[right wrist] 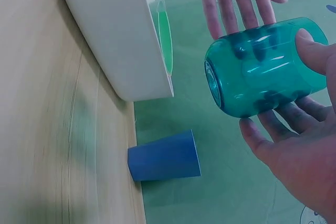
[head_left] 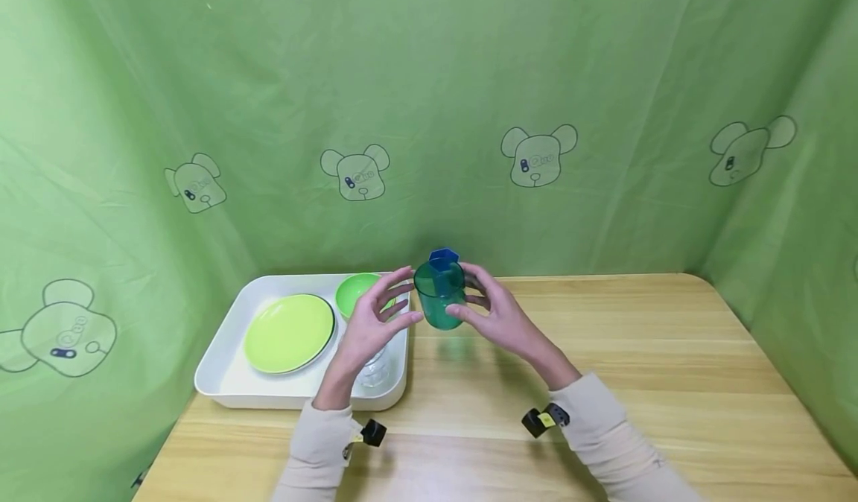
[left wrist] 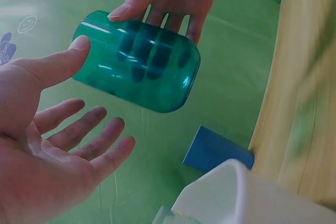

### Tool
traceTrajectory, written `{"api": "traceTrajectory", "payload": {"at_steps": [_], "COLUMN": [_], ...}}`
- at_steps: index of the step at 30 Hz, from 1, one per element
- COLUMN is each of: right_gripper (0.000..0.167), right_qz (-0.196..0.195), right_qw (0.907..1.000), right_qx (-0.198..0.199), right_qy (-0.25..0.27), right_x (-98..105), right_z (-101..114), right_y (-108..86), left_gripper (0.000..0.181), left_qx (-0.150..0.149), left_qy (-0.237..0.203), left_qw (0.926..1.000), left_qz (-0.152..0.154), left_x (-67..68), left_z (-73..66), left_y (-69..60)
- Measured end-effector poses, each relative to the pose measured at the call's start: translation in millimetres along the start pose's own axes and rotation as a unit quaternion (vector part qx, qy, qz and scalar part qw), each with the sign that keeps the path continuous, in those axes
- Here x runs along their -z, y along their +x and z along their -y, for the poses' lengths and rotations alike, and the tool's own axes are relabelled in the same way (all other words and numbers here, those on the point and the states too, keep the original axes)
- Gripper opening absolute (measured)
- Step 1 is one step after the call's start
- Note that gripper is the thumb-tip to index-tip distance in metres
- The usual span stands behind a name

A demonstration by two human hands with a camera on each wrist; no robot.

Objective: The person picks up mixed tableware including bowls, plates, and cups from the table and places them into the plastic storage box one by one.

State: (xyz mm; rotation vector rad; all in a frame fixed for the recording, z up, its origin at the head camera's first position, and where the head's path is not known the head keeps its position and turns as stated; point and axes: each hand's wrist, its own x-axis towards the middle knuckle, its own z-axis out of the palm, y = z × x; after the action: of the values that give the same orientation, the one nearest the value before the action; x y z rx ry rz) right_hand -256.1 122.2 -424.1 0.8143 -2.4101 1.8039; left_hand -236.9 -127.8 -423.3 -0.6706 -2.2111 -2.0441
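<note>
A translucent teal-green cup [head_left: 439,310] is held upright above the table, just right of the tray. My right hand [head_left: 499,316] grips it from the right, thumb on the near side and fingers around the far side. To its left, my left hand [head_left: 367,322] has its fingers spread and relaxed, holding nothing. In the left wrist view the left thumb lies close to or against the cup's rim [left wrist: 86,24]; whether it touches cannot be told. A blue angular cup [right wrist: 165,156] stands on the table behind the green one, partly hidden by it in the head view.
At the left stands a white tray [head_left: 221,368] with yellow-green plates [head_left: 288,334], a bright green bowl [head_left: 351,293] and clear glassware [head_left: 374,372] partly covered by the left wrist. The wooden table [head_left: 637,353] extends rightward. A green curtain [head_left: 436,77] hangs behind the table's back edge.
</note>
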Motion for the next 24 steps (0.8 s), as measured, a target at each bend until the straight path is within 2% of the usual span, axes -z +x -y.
{"api": "traceTrajectory", "payload": {"at_steps": [8, 14, 24], "right_gripper": [0.066, 0.065, 0.062], "right_qz": [0.008, 0.018, 0.031], "right_qw": [0.9999, 0.9994, 0.9982], "right_qx": [0.013, 0.021, 0.035], "right_qy": [0.004, 0.023, 0.039], "right_x": [-3.9, -8.6, -11.5], "right_z": [3.5, 5.1, 3.9], "right_y": [0.7, -0.1, -0.3], "left_gripper": [0.062, 0.066, 0.068], "left_qx": [0.01, 0.008, 0.008], "left_qy": [-0.013, -0.029, -0.031], "left_qw": [0.9998, 0.9995, 0.9993], "left_qz": [-0.009, -0.01, -0.02], "left_x": [-2.2, -3.7, -4.6], "left_z": [3.1, 5.9, 4.8], "left_y": [2.2, 1.2, 1.5]}}
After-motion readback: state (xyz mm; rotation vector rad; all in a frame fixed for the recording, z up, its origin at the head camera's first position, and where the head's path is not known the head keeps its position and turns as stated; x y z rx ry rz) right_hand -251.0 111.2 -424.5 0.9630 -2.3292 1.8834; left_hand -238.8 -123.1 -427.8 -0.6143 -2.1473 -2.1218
